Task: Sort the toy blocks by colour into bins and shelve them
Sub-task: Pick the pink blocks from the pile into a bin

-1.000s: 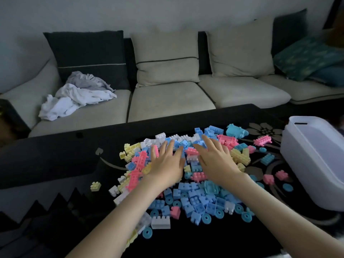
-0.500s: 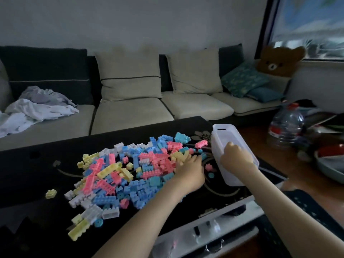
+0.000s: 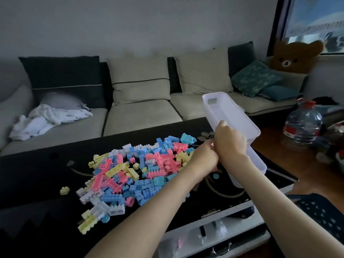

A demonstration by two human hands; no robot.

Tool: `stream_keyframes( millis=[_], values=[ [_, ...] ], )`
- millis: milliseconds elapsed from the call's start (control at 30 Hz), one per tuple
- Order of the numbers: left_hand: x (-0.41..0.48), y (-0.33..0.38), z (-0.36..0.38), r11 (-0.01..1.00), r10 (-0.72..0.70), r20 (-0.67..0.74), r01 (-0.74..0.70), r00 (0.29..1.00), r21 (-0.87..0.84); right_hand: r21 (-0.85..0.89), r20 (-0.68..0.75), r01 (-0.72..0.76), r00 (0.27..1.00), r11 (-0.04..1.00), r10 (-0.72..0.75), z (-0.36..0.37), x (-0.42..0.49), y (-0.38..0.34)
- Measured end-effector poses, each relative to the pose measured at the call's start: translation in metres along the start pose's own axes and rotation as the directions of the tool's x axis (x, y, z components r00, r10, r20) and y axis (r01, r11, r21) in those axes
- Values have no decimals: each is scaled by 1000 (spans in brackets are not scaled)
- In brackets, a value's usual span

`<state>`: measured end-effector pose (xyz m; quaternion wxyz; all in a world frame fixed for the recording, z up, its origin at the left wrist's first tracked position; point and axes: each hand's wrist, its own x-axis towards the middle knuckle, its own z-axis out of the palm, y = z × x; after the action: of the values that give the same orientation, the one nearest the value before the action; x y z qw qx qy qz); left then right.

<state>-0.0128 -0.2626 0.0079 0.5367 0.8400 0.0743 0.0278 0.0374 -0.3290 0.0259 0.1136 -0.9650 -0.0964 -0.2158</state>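
A pile of pink, blue, yellow and white toy blocks [image 3: 141, 168] lies spread on the black table [image 3: 46, 164]. My right hand [image 3: 229, 144] grips the near rim of a translucent white bin [image 3: 232, 112], which is raised and tilted above the table's right end. A second white bin [image 3: 258, 164] sits under it on the table. My left hand [image 3: 204, 159] is at the right edge of the pile, close against my right hand. Its fingers are hidden, so I cannot tell whether it holds anything.
A lone yellow block [image 3: 64, 190] lies left of the pile. Behind the table stands a sofa [image 3: 141, 116] with cushions and white clothes [image 3: 50, 118]. A large water bottle [image 3: 301, 127] stands on the floor at the right, and a teddy bear [image 3: 296, 58] sits by the window.
Both hands left the middle of the pile and moved right. My right hand took hold of the white bin and lifted it off the one below; my view turned right.
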Motion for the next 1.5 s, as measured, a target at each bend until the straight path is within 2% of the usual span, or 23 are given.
stream_keyframes(
  millis=[67,133,200,333,433,500,567,633,733,867,1033,1133,1200,1267,1300,1333,1367,1400,1467,1500],
  values=[
    [-6,-2,-19,946,-107,-26,93,994,-311,48,24,46,999,998,-47,-6,-10,-23],
    [-15,-7,-39,797,-223,11,189,975,-574,95,52,104,993,990,-109,-6,-24,-48],
    [-23,-21,-61,717,-284,9,219,959,-661,119,88,194,975,974,-205,-2,-40,-74],
    [-49,-62,-113,625,-363,-88,173,928,-761,179,139,370,908,911,-396,1,-75,-137],
    [-77,-89,-152,605,-391,-210,79,896,-792,278,146,447,855,850,-498,0,-100,-181],
    [-103,-106,-179,596,-414,-280,25,866,-803,341,149,549,770,763,-621,-1,-117,-207],
    [-133,-127,-210,641,-439,-402,-34,804,-767,390,132,700,601,599,-788,0,-138,-232],
    [-170,-149,-238,698,-445,-491,-54,749,-714,413,117,791,445,451,-888,3,-162,-254],
    [-215,-168,-264,714,-520,-494,37,697,-699,481,148,799,331,360,-932,12,-184,-275],
    [-252,-193,-282,773,-548,-545,134,634,-621,545,153,788,241,286,-958,28,-202,-295],
    [-276,-217,-295,681,-674,-418,293,609,-671,630,302,719,120,293,-946,43,-213,-304],
    [-274,-225,-296,664,-693,-400,316,600,-677,683,318,663,110,308,-942,51,-211,-305],
    [-268,-228,-298,688,-698,-462,333,547,-645,750,306,591,91,298,-948,51,-204,-302],
    [-257,-231,-304,735,-676,-621,420,396,-533,814,318,482,96,323,-943,47,-189,-296],
    [-251,-230,-307,751,-623,-719,491,308,-441,830,331,431,127,353,-935,48,-179,-292],
    [-243,-226,-309,768,-535,-802,548,264,-332,833,348,389,188,394,-919,52,-168,-287],
    [-238,-219,-311,784,-432,-862,583,265,-213,819,357,366,275,441,-893,57,-156,-283],
    [-227,-213,-311,802,-322,-891,593,321,-76,788,366,358,382,501,-849,66,-142,-278],
    [-206,-198,-303,797,-140,-867,574,479,189,668,384,379,563,641,-732,85,-119,-267],
    [-195,-193,-298,772,-73,-826,556,559,309,599,404,375,622,708,-671,95,-111,-261]
  ],
)
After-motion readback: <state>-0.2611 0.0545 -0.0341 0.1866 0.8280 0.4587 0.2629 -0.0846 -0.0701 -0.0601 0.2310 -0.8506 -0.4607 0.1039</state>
